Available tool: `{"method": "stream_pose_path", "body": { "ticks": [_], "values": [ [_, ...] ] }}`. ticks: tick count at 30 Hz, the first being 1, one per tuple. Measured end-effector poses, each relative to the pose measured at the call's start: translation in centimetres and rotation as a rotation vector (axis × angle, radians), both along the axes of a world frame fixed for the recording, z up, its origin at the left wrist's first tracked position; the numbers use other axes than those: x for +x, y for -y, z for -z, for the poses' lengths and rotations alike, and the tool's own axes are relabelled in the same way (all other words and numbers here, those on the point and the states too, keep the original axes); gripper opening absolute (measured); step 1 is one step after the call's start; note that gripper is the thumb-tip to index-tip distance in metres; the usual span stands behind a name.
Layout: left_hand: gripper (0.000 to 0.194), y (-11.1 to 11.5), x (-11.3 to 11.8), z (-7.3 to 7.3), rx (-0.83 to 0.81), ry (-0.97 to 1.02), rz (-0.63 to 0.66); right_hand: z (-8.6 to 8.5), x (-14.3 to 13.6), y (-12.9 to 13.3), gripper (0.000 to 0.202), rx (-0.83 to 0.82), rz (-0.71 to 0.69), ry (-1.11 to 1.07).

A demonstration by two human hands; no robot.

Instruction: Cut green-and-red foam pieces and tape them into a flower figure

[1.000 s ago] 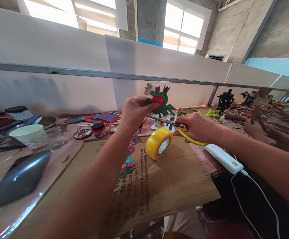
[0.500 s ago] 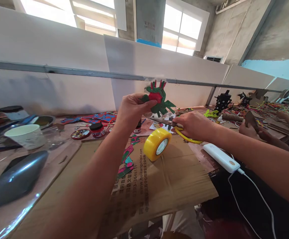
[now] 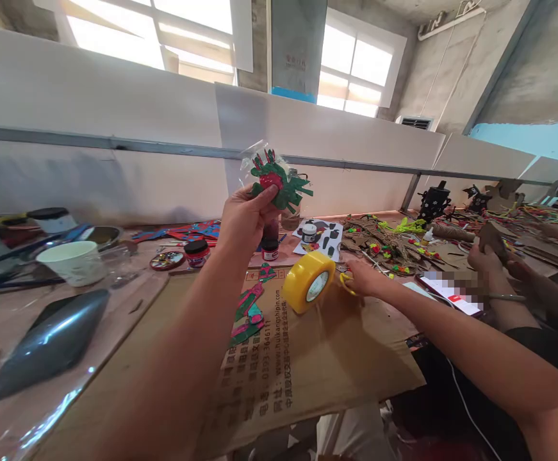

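Left hand (image 3: 243, 214): fingers pinch green-and-red cutout (image 3: 276, 180), lifted higher than a second ago. Right hand (image 3: 362, 280): lowered to cardboard sheet (image 3: 317, 358) on the surface, fingers apparently closed on yellow-handled scissors (image 3: 344, 282), partly hidden. Yellow tape roll (image 3: 308, 282) just beside. Cutting seemingly finished.

- The cardboard sheet (image 3: 307, 358) lies flat on the table (image 3: 129, 301), at its near edge
- The tape roll (image 3: 308, 282) stands on edge on the sheet's far part
- The right hand (image 3: 362, 280) rests on the sheet just right of the roll
- The left hand (image 3: 245, 218) is raised above the table, left of and beyond the roll, pinching the cutout (image 3: 276, 179) from below
- Cut scraps (image 3: 248, 310) lie on the sheet left of the roll
- Small jars (image 3: 196, 251) stand beyond the sheet
- The cup (image 3: 73, 262) stands far left
- Another person's hands (image 3: 492, 256) are at the far right
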State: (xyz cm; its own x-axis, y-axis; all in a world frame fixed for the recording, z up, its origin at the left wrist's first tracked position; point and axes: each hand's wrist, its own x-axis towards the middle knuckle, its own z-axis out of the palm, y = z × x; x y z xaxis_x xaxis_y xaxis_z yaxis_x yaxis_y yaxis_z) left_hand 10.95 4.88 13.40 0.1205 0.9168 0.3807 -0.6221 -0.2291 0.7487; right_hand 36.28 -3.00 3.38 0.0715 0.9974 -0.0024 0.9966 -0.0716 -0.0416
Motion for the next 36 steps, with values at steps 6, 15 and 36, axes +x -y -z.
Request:
{"method": "stream_pose_path", "body": {
  "ticks": [6,15,36],
  "values": [
    [0.018,0.4,-0.1,-0.2,0.027,0.004,0.024,0.8,-0.9,0.1,0.065,0.165,-0.14,-0.053],
    [0.026,2.6,1.1,-0.8,0.102,-0.071,0.131,1.4,-4.2,-1.4,0.027,0.438,-0.295,-0.601],
    [0.014,5.5,-4.2,-4.5,0.199,0.004,-0.002,-1.5,-5.1,-4.4,0.019,0.105,0.079,-0.651]
  ]
}}
